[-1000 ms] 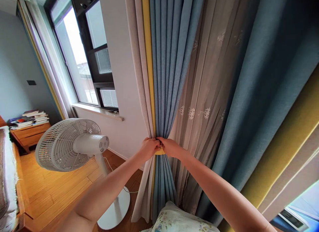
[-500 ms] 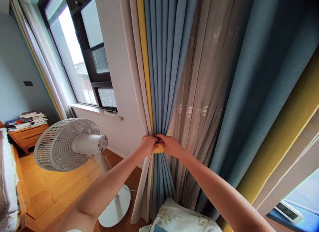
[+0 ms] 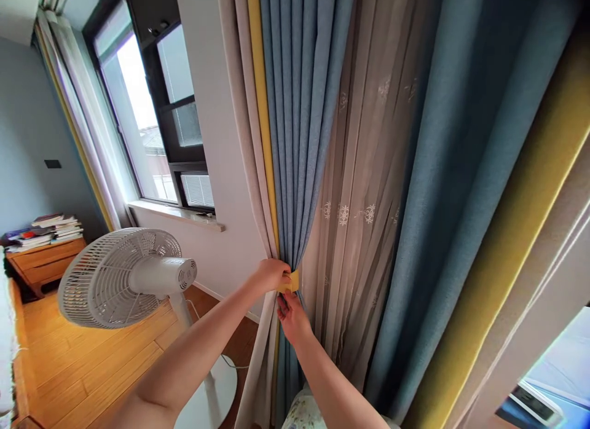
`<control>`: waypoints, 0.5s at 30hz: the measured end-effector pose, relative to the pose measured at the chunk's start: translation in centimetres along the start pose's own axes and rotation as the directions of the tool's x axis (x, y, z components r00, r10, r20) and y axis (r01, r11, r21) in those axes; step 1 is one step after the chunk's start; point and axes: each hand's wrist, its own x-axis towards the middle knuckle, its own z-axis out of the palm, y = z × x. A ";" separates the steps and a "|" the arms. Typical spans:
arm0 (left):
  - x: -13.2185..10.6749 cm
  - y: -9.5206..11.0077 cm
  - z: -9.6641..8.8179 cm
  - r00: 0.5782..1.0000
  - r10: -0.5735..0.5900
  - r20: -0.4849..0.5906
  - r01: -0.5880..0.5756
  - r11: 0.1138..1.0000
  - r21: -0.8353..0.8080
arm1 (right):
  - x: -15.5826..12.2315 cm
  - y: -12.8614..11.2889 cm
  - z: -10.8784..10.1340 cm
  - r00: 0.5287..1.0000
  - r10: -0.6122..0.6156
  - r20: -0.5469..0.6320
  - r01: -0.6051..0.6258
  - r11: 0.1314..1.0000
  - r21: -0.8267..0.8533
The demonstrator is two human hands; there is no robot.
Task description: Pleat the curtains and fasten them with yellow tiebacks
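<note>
A blue, yellow and beige curtain (image 3: 295, 140) hangs gathered beside the window, cinched at waist height by a yellow tieback (image 3: 292, 281). My left hand (image 3: 271, 274) is closed around the gathered folds and grips the tieback from the left. Just below it, my right hand (image 3: 290, 315) touches the blue folds under the band with its fingers pointing up and slightly bent. A sheer beige curtain (image 3: 364, 214) with embroidered flowers hangs to the right of the bundle.
A white standing fan (image 3: 124, 278) is close on the left, its base (image 3: 207, 398) on the wooden floor. A window (image 3: 152, 115) and sill (image 3: 175, 214) lie behind. Books on a wooden cabinet (image 3: 43, 257) are far left. A floral pillow (image 3: 306, 413) sits below my arms.
My right hand has left the tieback and dropped below it onto the folds. My left hand keeps its grip on the band. The view has shifted slightly.
</note>
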 end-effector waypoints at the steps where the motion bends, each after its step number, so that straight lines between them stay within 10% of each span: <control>1: 0.0 0.0 0.0 1.000 0.001 0.009 -0.001 1.000 0.002 | 0.1 0.0 0.4 0.999 -0.016 -0.028 0.016 1.000 0.010; 15: 0.5 0.6 1.5 0.994 -0.021 -0.104 0.031 0.994 0.102 | 1.1 0.0 1.2 0.991 0.064 -0.114 -0.039 0.978 0.204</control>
